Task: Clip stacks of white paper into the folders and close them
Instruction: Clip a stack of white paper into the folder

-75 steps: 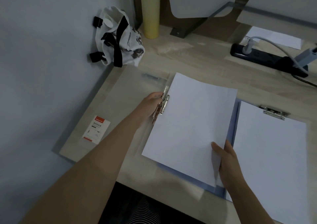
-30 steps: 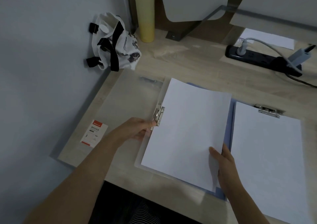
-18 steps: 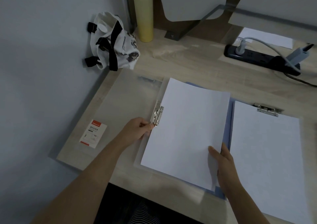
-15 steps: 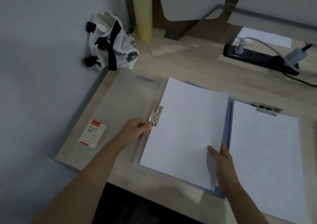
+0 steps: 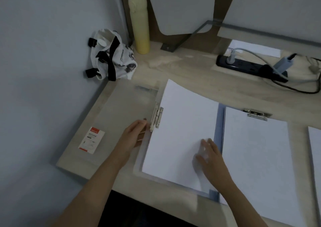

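Observation:
A clear plastic folder (image 5: 121, 122) lies open on the desk, its cover spread to the left. A stack of white paper (image 5: 180, 131) rests on its right half, with the metal clip (image 5: 156, 118) at the paper's left edge. My left hand (image 5: 134, 136) sits just below the clip, fingertips at its lower end. My right hand (image 5: 211, 159) lies flat on the paper's lower right part, blurred. A blue folder (image 5: 219, 139) lies under and to the right, with its own white stack (image 5: 257, 166) under a metal clip (image 5: 257, 115).
A white bag with black straps (image 5: 111, 59) and a yellow bottle (image 5: 139, 23) stand at the back left. A black power strip (image 5: 243, 66) with cables lies at the back right. More white paper (image 5: 315, 157) shows at the right edge. A small label card (image 5: 91, 139) lies under the clear cover.
My left hand slid down from the raised clip to its lower end, and the clip now lies flat on the paper. My right hand moved from the paper's bottom edge up onto the sheet.

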The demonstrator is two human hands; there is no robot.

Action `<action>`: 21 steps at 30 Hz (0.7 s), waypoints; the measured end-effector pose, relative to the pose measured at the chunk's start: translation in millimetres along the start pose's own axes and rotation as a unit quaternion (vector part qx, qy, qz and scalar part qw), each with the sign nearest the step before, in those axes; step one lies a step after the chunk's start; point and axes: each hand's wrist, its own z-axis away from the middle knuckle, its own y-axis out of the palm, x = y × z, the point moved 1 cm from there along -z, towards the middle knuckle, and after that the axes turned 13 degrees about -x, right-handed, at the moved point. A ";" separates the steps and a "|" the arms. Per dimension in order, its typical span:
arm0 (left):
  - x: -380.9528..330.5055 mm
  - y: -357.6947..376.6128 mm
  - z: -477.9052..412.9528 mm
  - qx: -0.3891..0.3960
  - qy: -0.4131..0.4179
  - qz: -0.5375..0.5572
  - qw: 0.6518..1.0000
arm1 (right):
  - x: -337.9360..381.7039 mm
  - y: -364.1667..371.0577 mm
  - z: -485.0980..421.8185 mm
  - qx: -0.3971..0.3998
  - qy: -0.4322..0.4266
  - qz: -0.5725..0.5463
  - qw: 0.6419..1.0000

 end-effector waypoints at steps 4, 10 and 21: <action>-30.3 35.1 30.8 0.018 0.071 0.049 0.996 | 16.4 -42.4 2.6 0.060 0.110 -0.204 0.971; -67.4 118.0 69.6 0.105 0.196 0.062 0.973 | 12.0 -117.9 10.1 0.106 0.128 -0.436 0.885; -5.8 236.6 87.2 0.147 0.260 -0.178 0.938 | -77.5 -216.3 1.4 -0.031 0.182 -0.428 0.885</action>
